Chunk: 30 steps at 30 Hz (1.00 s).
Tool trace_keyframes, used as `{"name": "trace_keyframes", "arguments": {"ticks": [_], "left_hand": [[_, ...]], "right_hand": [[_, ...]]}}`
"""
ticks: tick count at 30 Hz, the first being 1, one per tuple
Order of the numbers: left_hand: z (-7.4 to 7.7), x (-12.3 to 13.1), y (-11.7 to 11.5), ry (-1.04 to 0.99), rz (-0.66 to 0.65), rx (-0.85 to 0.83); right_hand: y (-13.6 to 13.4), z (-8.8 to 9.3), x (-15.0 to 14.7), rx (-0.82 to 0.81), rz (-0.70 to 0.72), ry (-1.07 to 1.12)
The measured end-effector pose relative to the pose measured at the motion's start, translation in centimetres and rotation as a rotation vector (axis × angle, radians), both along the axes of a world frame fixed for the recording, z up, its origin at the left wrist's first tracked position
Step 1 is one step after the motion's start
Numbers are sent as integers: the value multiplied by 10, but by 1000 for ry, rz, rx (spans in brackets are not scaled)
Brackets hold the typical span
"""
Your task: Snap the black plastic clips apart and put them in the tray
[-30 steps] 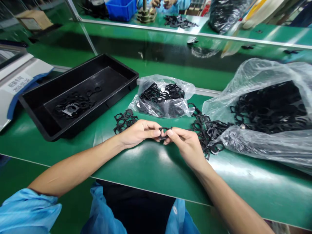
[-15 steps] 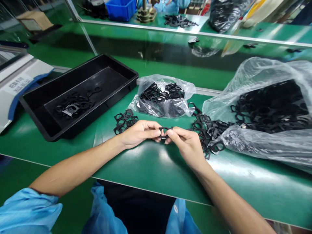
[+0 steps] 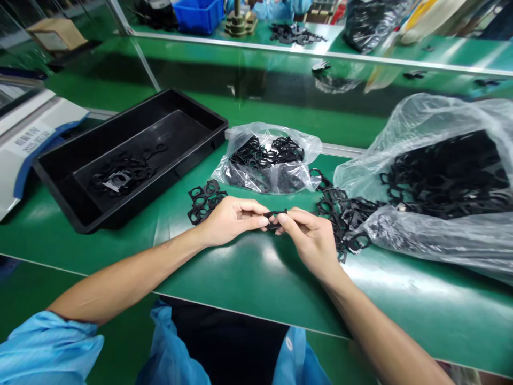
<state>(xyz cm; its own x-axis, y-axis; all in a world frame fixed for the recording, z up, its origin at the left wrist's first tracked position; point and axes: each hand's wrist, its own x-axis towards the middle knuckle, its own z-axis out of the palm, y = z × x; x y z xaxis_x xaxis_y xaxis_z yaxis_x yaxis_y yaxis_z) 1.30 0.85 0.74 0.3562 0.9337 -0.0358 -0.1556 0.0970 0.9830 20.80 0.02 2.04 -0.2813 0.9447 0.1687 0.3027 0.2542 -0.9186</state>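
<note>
Between both hands, just above the green table (image 3: 240,272), is a small black plastic ring part (image 3: 274,220). My left hand (image 3: 234,220) pinches its left end between thumb and fingers. On its right end, my right hand (image 3: 310,235) has a like pinch; the fingertips hide much of the part. Behind my left hand lies a small group of black ring parts (image 3: 199,201). Beside my right hand spreads a loose heap of similar parts (image 3: 340,211), reaching into the mouth of a large clear plastic bag (image 3: 417,235).
A black tray (image 3: 160,184) with several parts and one pale piece stands at the left. A smaller clear bag (image 3: 276,179) of black parts lies behind my hands. Across a metal-edged divider are a blue bin (image 3: 198,17) and a co-worker's blue sleeve (image 3: 272,9).
Both hands have shifted very slightly to the right with the black ring part, whose tilt has changed a little. The tray, bags and heaps stay where they were.
</note>
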Motion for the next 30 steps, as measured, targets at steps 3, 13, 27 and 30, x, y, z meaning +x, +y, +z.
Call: {"name": "trace_keyframes", "arguments": {"ticks": [3, 13, 27, 30], "left_hand": [[0, -2, 1, -11, -29, 8], [-3, 0, 1, -141, -4, -157], [-4, 3, -3, -12, 76, -14], [-4, 1, -1, -105, 9, -114]], "right_hand": [[0, 0, 0, -33, 6, 24], [2, -1, 3, -44, -33, 30], [0, 0, 0, -4, -36, -14], [0, 1, 0, -128, 6, 97]]}}
